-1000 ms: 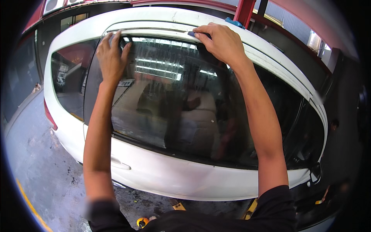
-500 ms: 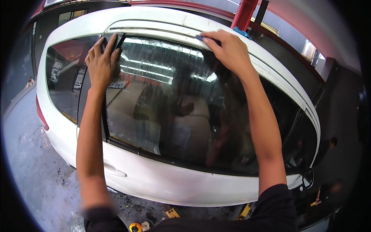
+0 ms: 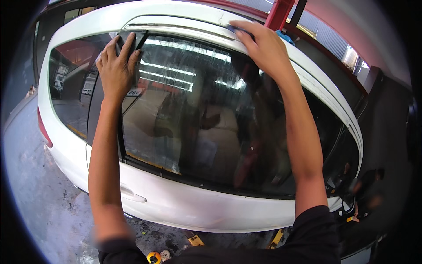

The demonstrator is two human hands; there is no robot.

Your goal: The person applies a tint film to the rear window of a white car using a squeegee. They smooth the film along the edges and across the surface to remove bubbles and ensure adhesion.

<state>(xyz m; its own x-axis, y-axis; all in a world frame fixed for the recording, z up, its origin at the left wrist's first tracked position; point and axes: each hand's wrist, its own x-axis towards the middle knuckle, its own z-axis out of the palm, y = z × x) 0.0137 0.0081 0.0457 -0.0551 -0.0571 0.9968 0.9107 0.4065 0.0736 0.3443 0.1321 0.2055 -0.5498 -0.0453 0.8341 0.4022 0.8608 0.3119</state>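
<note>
A white car (image 3: 184, 209) stands side-on before me, its dark door window (image 3: 189, 110) streaked near the top. My left hand (image 3: 116, 68) is open, its fingers spread and lying on the black pillar trim (image 3: 140, 38) at the window's upper rear corner. Higher up and to the right, my right hand (image 3: 266, 48) grips a small dark blue pad (image 3: 232, 29) against the white roof edge (image 3: 202, 15) above the window. The fingers cover most of the pad, so its exact kind is hidden.
A red post (image 3: 279, 13) rises beyond the roof, with a blue item (image 3: 286, 37) beside it. Yellow metal pieces (image 3: 276, 238) and a round yellow-orange object (image 3: 154, 257) lie low by the car. Another person (image 3: 369, 180) is near the side mirror (image 3: 348, 202).
My right hand has moved a little to the right and up along the roof edge with the pad. My left hand stays on the pillar trim. The view has shifted slightly.
</note>
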